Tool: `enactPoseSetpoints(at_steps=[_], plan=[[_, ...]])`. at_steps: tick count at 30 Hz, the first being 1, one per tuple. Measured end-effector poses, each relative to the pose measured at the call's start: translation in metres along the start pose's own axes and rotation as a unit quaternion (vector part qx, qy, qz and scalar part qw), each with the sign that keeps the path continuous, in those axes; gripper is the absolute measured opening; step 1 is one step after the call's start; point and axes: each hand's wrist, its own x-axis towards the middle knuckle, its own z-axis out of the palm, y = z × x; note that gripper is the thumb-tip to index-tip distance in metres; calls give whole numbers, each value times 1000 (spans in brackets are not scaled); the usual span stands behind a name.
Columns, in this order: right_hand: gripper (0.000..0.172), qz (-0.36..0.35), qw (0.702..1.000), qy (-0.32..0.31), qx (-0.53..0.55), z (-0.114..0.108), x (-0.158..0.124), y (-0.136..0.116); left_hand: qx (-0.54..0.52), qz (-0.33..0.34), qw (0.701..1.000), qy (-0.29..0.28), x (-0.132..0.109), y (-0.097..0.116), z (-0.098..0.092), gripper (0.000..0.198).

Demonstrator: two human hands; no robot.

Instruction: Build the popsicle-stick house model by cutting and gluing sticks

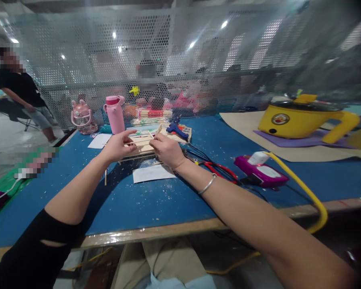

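Note:
My left hand point(120, 145) is at the left end of a pale flat structure of wooden sticks point(142, 147), thumb and fingers apart. Across from it, my right hand point(168, 151) is closed in a pinch at the structure's right side. A short thin wooden stick point(151, 135) shows at its fingertips. Behind the right hand, a blue glue gun point(177, 130) lies on another pale wooden frame point(188, 131). In front of the structure is a white paper sheet point(153, 174). A loose stick point(106, 176) lies below my left wrist.
A pink bottle point(115, 116) and pink rabbit-eared cup point(83, 118) stand at the back left. On the right are red-handled pliers point(219, 170), a purple power strip point(261, 171) with a yellow cable, and a yellow electric pot point(297, 120). A mesh screen point(108, 60) rises behind; a person point(21, 88) stands left.

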Motion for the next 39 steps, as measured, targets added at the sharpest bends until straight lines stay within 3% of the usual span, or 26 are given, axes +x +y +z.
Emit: enactPoseSetpoints(at_steps=[26,33,36,39], plan=[[27,-11,999,6,-43,0,1,-3,-14,3,1000,28,2,-5,4,60],[27,-25,998,5,-62,0,3,-2,-21,37,999,31,2,-9,5,54],[27,-31,997,9,-65,0,3,-2,-56,51,993,93,3,-7,0,52],[28,-31,997,7,-67,0,3,-1,-114,46,965,234,3,-8,-10,43]])
